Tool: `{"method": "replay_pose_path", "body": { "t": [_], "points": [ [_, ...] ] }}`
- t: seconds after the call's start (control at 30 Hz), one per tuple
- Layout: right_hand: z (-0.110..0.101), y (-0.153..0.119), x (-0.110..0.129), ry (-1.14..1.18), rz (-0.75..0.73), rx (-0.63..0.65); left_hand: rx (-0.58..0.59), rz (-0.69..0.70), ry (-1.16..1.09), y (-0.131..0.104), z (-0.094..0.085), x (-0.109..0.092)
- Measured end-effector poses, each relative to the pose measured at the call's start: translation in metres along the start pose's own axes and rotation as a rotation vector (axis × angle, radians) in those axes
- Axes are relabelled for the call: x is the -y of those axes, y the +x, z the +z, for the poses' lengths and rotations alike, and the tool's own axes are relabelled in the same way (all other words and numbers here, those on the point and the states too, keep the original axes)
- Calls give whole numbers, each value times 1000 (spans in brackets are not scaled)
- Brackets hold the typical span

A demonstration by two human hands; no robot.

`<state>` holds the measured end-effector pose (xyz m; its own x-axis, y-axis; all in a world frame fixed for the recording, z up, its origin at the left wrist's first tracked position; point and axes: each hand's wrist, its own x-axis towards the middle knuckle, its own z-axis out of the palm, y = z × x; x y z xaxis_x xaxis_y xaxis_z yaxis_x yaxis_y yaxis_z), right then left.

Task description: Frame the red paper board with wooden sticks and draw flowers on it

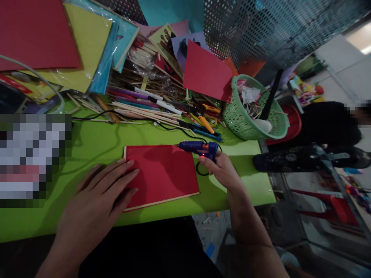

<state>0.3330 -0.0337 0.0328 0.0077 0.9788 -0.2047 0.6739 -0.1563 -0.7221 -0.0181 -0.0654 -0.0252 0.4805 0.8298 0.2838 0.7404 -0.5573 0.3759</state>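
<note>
A red rectangular sheet [165, 173] lies flat on the green table [95, 133]. Thin pale wooden sticks [162, 202] run along its near edge and part of its left edge. My left hand [101, 197] rests with fingers stretched out over the sheet's left side. In my right hand [222, 168] is a blue hot glue gun [199, 146], its small red light lit. The gun's nozzle points left and is at the sheet's far edge. A black cord loops beside the gun.
Behind the sheet lie loose sticks [150, 110], pens and orange-handled scissors [206, 124]. A green basket [255, 127] of scraps stands at the back right. Coloured sheets [89, 42] are piled at the back left. A person in black [330, 121] is at the right.
</note>
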Motion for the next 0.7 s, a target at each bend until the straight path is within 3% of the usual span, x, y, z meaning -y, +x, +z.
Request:
{"method": "replay_pose_path", "body": {
  "t": [0.7],
  "points": [
    [-7,-3,-11,-25,28,-36,-5,4,12,0,0,0]
  ]
}}
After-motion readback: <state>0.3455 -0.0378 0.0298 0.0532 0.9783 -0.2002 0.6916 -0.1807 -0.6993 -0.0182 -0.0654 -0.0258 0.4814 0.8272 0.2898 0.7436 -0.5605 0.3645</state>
